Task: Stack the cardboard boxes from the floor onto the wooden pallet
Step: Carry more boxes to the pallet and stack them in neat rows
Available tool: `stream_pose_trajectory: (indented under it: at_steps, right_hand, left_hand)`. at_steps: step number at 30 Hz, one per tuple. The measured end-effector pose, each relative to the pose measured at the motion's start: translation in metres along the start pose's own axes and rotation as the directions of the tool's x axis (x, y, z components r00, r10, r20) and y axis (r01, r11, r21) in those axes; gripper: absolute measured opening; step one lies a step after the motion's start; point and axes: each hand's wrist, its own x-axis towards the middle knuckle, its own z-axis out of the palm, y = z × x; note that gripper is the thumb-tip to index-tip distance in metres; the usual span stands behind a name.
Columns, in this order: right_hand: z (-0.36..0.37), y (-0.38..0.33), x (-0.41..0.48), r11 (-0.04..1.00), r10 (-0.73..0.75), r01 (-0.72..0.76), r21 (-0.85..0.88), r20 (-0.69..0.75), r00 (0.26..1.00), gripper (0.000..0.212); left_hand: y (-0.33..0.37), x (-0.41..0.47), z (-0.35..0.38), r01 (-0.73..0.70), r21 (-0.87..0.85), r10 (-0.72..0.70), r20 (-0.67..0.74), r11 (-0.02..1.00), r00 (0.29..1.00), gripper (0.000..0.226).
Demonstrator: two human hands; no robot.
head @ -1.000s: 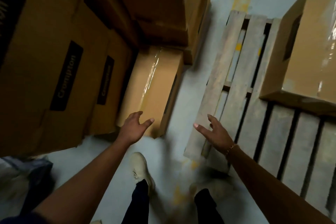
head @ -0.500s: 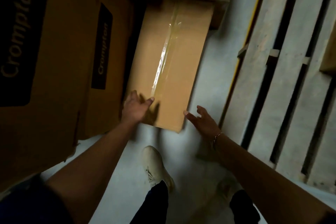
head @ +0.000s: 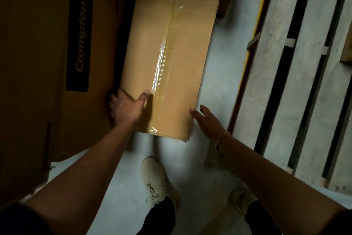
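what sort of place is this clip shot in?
Probably a warehouse or stockroom: tall Crompton-printed cartons stand at left, a wooden pallet sits on the bare concrete floor, and a taped box lies on the floor between them.

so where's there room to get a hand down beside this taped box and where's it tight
Free: the floor strip between the taped box and the pallet, where the right hand is; also the pallet's bare slats. Tight: the dark gap between the taped box and the Crompton box, where the left hand grips.

Warehouse, stacked branded cartons (head: 47, 63), wooden pallet (head: 297, 91), concrete floor (head: 219, 63)
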Motion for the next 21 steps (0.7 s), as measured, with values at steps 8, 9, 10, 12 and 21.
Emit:
stream_pose_trajectory:
  at_steps: [8,9,10,12,21]
  right_hand:
    - [-0.009,0.011,0.005,0.981,0.003,0.007,0.191,-0.056,0.998,0.125]
    - [-0.009,0.009,0.009,0.976,-0.014,0.027,0.214,-0.065,0.998,0.118]
    - [-0.008,0.005,0.011,0.971,-0.034,0.05,0.234,-0.071,0.997,0.105]
    - [-0.004,0.001,0.019,0.959,-0.067,0.086,0.271,-0.079,0.995,0.085]
    - [-0.001,0.011,-0.012,0.898,-0.098,0.142,0.416,-0.127,0.987,0.067]
  left_hand:
    - [-0.022,0.009,0.002,0.011,-0.111,0.01,0.188,0.994,0.982,0.086]
    - [-0.022,0.014,0.003,0.034,-0.183,0.007,0.218,0.982,0.976,0.086]
    - [-0.023,0.018,0.004,0.058,-0.264,0.008,0.242,0.963,0.97,0.084]
    - [-0.024,0.024,0.008,0.095,-0.387,0.02,0.283,0.917,0.959,0.069]
    - [-0.042,-0.027,-0.006,-0.05,-0.446,0.184,0.263,0.894,0.947,0.058]
